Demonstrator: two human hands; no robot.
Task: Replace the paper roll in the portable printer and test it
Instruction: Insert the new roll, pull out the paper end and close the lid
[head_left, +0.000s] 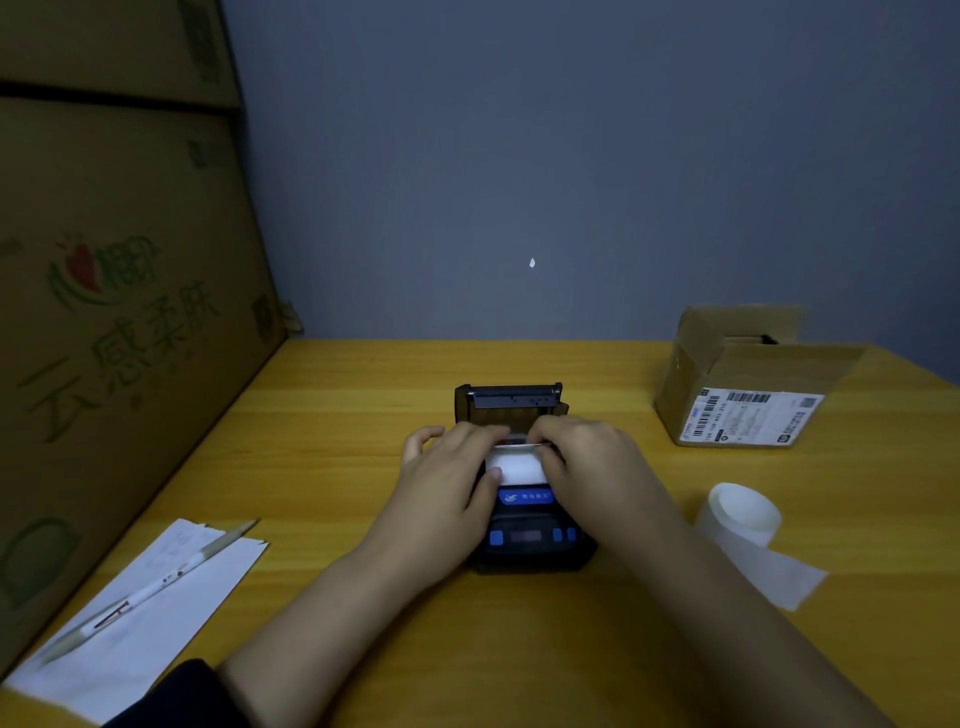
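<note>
On the wooden table (363, 395) our printer (524, 540) sits lid-up beneath both hands. Our left hand (447, 467) and right hand (592, 457) pinch the white paper roll (517, 465) in its bay; another roll (743, 512) stands right of our grip.

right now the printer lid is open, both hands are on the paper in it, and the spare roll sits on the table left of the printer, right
Not quite: the spare roll sits right of the printer, not left, as the head view shows. What lies left is a sheet of paper with a pen on it. The rest holds: the lid is open, and the left hand and right hand are on the paper.
</note>
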